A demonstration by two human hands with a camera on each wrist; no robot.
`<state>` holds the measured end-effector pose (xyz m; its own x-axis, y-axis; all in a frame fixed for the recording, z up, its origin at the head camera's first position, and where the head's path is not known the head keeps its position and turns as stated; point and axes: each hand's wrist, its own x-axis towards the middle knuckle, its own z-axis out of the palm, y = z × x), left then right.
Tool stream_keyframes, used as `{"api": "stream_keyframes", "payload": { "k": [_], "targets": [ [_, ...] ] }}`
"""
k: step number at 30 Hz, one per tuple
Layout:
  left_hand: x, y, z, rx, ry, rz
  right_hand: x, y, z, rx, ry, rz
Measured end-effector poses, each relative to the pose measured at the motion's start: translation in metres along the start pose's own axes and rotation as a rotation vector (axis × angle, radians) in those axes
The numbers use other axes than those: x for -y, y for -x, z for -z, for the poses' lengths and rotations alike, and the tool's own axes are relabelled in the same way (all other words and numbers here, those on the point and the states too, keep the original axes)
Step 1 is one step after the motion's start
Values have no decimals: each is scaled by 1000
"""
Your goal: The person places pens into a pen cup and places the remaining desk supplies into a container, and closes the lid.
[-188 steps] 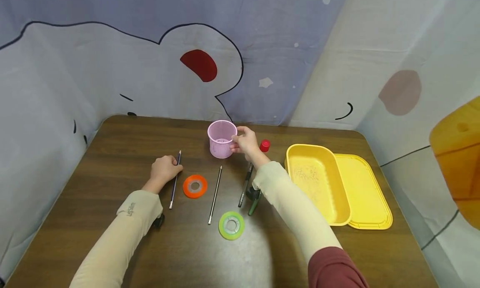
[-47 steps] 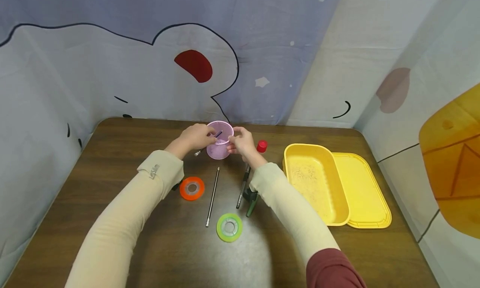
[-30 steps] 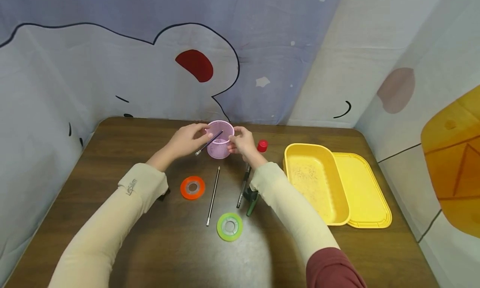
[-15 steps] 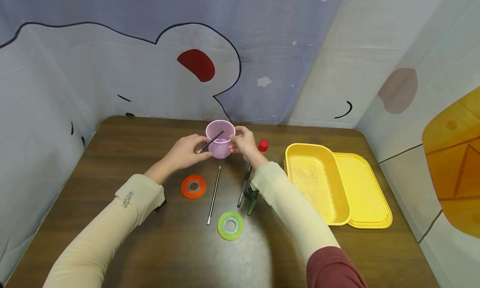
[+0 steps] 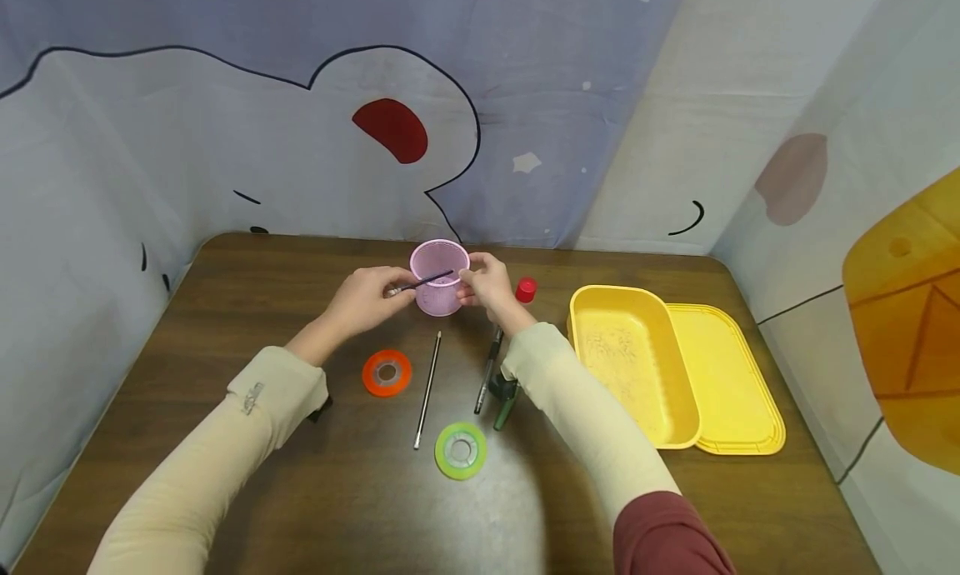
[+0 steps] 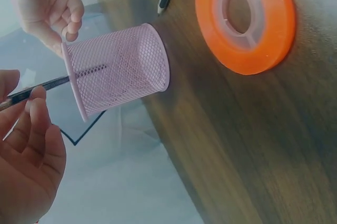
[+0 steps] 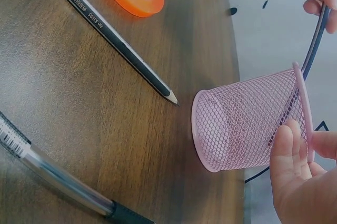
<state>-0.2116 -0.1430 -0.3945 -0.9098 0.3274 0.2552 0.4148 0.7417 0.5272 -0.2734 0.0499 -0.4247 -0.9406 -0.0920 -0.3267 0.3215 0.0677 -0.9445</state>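
Observation:
A pink mesh pen cup [image 5: 438,302] stands upright near the back of the wooden table. My right hand [image 5: 491,292] holds its rim from the right, thumb on the rim and fingers against the mesh in the right wrist view [image 7: 237,129]. To the left of the cup, my left hand [image 5: 362,302] pinches a dark pencil [image 5: 431,280] near its eraser end. The pencil slants over the rim, and its front part shows through the mesh inside the cup [image 6: 121,71] in the left wrist view.
An orange tape roll [image 5: 387,372], a second pencil [image 5: 428,392] and a green tape roll [image 5: 461,451] lie in front. A pen [image 5: 488,373] and a green item [image 5: 507,410] lie partly under my right forearm, near a red cap [image 5: 526,289]. A yellow box [image 5: 678,437] overlaps its lid [image 5: 738,383].
Over several seconds my left hand has lifted the pencil from the table and brought it to the cup. In the last half second the pencil has tilted flatter. The right hand stays at the cup.

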Motion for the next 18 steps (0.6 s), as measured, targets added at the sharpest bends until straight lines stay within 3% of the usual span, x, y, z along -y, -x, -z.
{"api": "stream_keyframes", "payload": {
  "k": [7,18],
  "targets": [
    [2,-7,-1,-49,24,29,-1,0,-1,-2,12,-3],
    [8,1,-6,-26,57,97,1,0,0,-4,17,2]
  ]
}}
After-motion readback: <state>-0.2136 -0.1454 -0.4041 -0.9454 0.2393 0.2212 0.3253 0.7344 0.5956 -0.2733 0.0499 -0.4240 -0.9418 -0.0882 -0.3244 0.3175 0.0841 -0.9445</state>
